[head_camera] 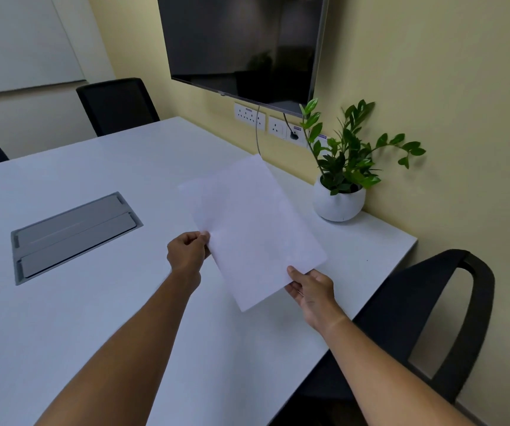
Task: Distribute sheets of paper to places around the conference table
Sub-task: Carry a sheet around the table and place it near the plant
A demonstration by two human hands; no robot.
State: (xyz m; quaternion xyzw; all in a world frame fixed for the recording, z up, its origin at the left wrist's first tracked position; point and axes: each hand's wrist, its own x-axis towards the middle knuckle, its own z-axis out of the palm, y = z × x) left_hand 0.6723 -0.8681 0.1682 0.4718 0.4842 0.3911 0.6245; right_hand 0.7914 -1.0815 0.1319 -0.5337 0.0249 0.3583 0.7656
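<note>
- Yellow walls and a wall screen (241, 44) are seen behind a white table (94, 318); chairs (117, 104) are set around it.
- Paper (252, 229) is held just above the table, left of the pot (338, 202); the left hand (187, 253) pinches its edge, and the right hand (310, 290) grips its near corner, thumb on top.
- A plant (350, 152) is held in the pot.
- If several sheets are stacked, which cannot be told, two could be dropped together.
</note>
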